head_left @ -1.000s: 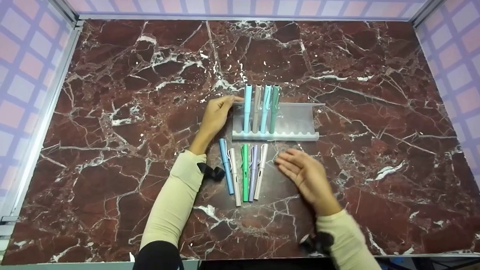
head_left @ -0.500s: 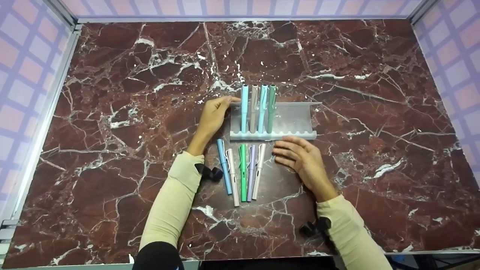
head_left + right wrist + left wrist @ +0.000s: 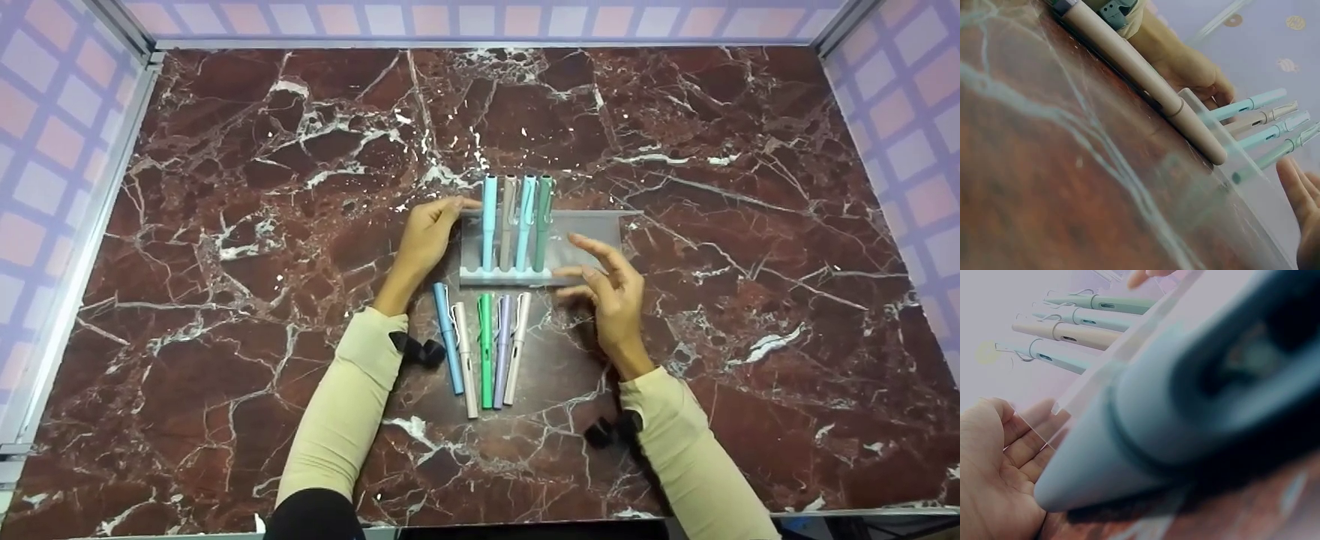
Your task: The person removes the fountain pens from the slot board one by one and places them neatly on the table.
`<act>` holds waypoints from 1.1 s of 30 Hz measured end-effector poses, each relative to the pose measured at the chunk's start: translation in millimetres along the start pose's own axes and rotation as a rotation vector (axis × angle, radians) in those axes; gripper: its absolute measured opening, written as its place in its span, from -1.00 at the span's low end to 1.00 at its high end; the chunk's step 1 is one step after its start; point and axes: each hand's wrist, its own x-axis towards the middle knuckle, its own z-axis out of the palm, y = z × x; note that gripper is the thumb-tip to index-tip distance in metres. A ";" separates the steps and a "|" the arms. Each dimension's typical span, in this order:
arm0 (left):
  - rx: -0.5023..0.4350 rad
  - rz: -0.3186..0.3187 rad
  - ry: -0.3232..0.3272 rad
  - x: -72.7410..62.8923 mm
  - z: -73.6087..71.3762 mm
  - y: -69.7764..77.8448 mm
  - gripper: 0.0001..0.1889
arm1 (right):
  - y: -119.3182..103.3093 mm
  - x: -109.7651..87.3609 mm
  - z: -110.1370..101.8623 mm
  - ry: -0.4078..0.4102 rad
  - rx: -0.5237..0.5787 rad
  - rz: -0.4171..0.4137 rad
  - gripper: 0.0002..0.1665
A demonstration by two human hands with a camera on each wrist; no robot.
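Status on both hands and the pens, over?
Left hand grips clear rack by left edge. Right hand empty, partly hiding rack's right end in head view. Four pens in rack; five pens lying in front.

Red marbled tabletop [image 3: 187, 337]; checked back wall [image 3: 480, 19].

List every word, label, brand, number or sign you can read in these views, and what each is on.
None can be read.
Four pens in the stand: no legible lettering.
Five loose pens: any fine marking is too small to read.
Clear stand: no legible label.
Yellow round motif, right wrist view: marks too blurred to read.
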 end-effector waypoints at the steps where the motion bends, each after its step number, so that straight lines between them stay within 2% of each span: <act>1: 0.003 0.009 0.001 0.3 -0.2 0.3 -0.68 | -0.7 0.3 0.7 -0.029 0.014 0.031 -0.57; 7: 0.029 0.034 0.003 1.7 -1.9 2.2 -0.68 | -1.9 2.5 6.7 -0.173 0.010 0.194 -0.51; 12: 0.026 -0.005 0.006 0.8 -3.1 3.8 -0.68 | 0.4 5.3 9.9 -0.213 -0.047 0.263 -0.54; 15: 0.020 -0.024 0.005 0.2 -3.7 3.6 -0.67 | 1.8 5.6 11.4 -0.209 -0.055 0.283 -0.56; 19: 0.017 -0.028 0.004 -0.2 -3.6 2.0 -0.67 | 3.9 5.3 15.7 -0.158 -0.084 0.290 -0.62; 24: 0.023 -0.023 0.002 -1.2 -2.5 0.1 -0.67 | 8.1 6.3 24.6 -0.005 -0.138 0.293 -0.74; 27: 0.029 -0.018 0.005 -1.9 -1.7 -0.5 -0.68 | 10.6 7.6 28.8 0.072 -0.138 0.308 -0.69; 33: 0.012 0.014 -0.002 -0.9 -0.3 -0.6 -0.68 | 14.0 9.6 31.0 0.112 -0.211 0.308 -0.59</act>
